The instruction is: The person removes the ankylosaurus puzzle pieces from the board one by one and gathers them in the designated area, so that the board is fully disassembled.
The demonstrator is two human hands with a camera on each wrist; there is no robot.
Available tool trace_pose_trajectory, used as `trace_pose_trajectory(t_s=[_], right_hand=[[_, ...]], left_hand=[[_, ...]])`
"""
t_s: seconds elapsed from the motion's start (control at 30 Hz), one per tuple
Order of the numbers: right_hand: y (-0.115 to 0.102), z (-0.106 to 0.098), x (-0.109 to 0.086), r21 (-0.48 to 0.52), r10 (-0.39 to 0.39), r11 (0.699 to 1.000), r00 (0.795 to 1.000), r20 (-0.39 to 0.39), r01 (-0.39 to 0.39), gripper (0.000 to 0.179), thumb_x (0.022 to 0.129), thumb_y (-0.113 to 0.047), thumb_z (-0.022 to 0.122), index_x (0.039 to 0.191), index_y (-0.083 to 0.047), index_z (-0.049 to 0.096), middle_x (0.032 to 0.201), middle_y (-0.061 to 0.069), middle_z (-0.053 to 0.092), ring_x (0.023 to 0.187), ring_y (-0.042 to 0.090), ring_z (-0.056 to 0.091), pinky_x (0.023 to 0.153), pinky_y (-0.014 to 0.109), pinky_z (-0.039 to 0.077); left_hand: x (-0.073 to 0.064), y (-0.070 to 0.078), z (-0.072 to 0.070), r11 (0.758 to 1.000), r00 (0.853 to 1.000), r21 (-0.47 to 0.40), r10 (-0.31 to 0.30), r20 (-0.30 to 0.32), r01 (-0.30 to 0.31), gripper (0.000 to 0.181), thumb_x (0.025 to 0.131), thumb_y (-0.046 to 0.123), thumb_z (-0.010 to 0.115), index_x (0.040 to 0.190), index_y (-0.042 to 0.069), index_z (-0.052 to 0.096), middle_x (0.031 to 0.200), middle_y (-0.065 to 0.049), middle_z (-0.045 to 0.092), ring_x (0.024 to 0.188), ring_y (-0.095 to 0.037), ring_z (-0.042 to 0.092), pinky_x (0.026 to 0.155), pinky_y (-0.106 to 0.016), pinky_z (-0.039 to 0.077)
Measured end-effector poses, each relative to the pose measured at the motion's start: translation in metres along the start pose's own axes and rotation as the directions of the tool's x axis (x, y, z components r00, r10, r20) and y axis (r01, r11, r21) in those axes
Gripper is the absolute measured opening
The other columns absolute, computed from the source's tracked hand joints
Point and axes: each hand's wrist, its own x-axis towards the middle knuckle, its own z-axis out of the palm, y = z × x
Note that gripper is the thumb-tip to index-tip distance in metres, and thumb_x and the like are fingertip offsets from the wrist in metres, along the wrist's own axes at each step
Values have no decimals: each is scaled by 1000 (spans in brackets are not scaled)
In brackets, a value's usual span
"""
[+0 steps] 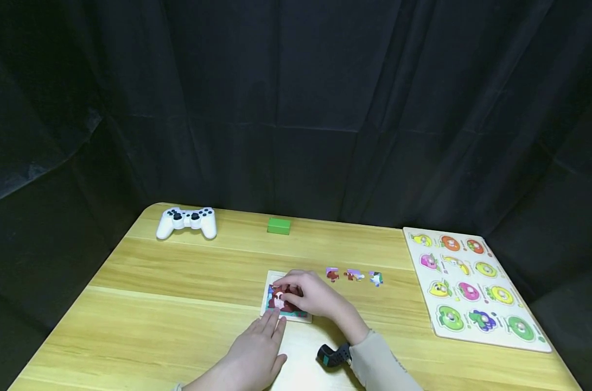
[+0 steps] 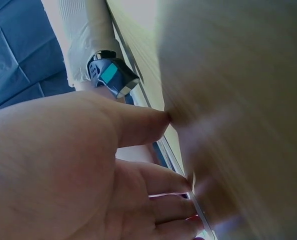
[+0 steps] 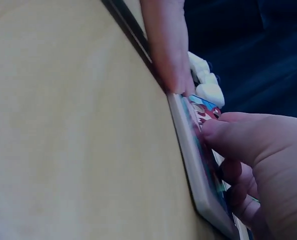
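Note:
A small jigsaw puzzle in a pale frame (image 1: 303, 319) lies on the table, showing a red-brown and teal picture. My right hand (image 1: 309, 291) is over it and partly hides it. In the right wrist view, the thumb and index finger pinch a puzzle piece (image 3: 208, 108), red and blue, that tilts up at the frame's far end. My left hand (image 1: 256, 347) lies flat with straight fingers, its fingertips touching the near edge of the frame. Three loose puzzle pieces (image 1: 354, 275) lie in a row to the right of the frame.
A white game controller (image 1: 187, 221) lies at the back left, and a green block (image 1: 278, 226) sits at the back middle. A fruit peg board (image 1: 476, 282) takes up the right side. Dark curtains (image 1: 296, 108) hang behind the wooden table (image 1: 169, 315).

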Motion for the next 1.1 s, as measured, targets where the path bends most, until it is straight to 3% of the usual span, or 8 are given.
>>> trace_pose_trajectory(t_s=[0.17,0.37,0.63,0.93,1.07,1.1], right_hand=[[-1,1,0,-81,-43,996,999,-8,42,26,102,-10,72,127,-8,77,112,5,77,93,9,68,82,23,58],[-2,3,-1,-86,-76,993,997,-6,75,26,104,-9,68,129,-4,75,112,7,77,92,9,68,82,23,58],[-1,-10,-6,-64,-38,997,997,-72,33,27,105,-15,68,129,-6,75,110,4,76,87,6,63,80,25,58],[16,-44,-56,-11,51,998,979,-196,-54,26,103,-14,71,127,-9,76,110,-2,73,78,1,54,67,22,52],[28,-52,-81,-15,77,996,969,-235,-83,24,101,-10,73,124,-9,77,110,0,73,77,9,58,66,25,53],[30,-53,-86,-26,85,995,965,-248,-95,24,100,-10,74,124,-10,78,111,1,74,82,14,63,71,28,56]], left_hand=[[1,-1,-1,1000,1000,-20,6,18,-6,65,104,39,64,150,-6,54,157,-26,52,147,-40,49,118,-49,46],[-1,-1,0,998,1000,-67,6,21,-4,65,103,37,66,150,-7,54,158,-27,50,146,-43,50,117,-51,46],[2,-1,0,997,1000,-73,7,7,-6,65,103,36,66,149,-8,54,157,-28,51,145,-44,50,117,-52,46],[1,1,2,998,1000,-59,14,-6,-14,64,103,35,65,148,-9,55,157,-29,50,145,-44,50,116,-52,47],[0,1,3,999,1000,-44,10,-21,-11,64,103,35,65,148,-9,55,156,-30,50,145,-43,51,116,-51,47],[1,1,3,999,1000,-44,11,-27,-12,64,102,35,65,147,-9,55,156,-30,51,145,-44,51,116,-51,48]])
